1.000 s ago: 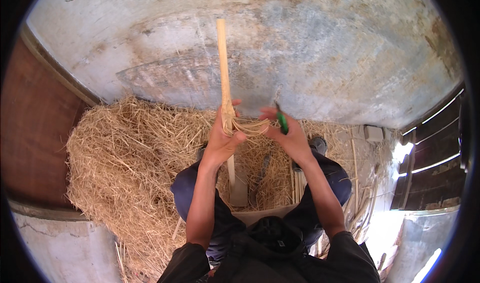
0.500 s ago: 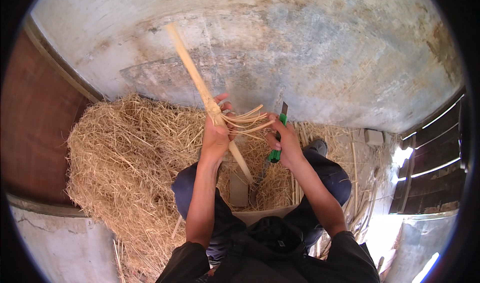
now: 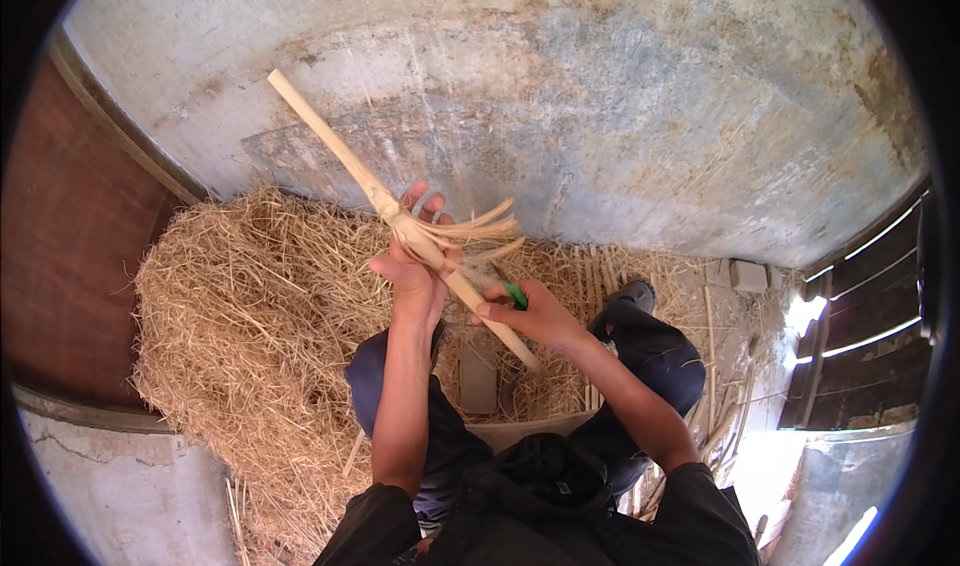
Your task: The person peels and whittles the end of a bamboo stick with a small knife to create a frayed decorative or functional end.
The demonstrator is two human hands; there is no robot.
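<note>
A long pale stick (image 3: pixel 330 141), perhaps bamboo, slants from the upper left down to the right across both my hands. Thin slivers (image 3: pixel 488 228) fan out from its middle toward the right, still joined to it just below a knobby ring. My left hand (image 3: pixel 412 271) supports the stick from beneath around that ring, thumb to one side and fingertips rising behind. Lower down, my right hand (image 3: pixel 535 316) has a green utility knife (image 3: pixel 515 294) in its grip, while its thumb and fingers touch the stick. Most of the knife is hidden by that hand.
A large heap of straw (image 3: pixel 250 316) lies to the left beside a brown panel (image 3: pixel 80 246). Ahead stands a stained pale wall (image 3: pixel 640 116). Between my legs is a flat block (image 3: pixel 478 381). A brick (image 3: pixel 747 276) and loose sticks (image 3: pixel 711 351) lie on the right.
The stick has tilted further left at its top, and its lower end has swung right. My right hand has moved down and left from the slivers' tips onto the stick, with the knife turned.
</note>
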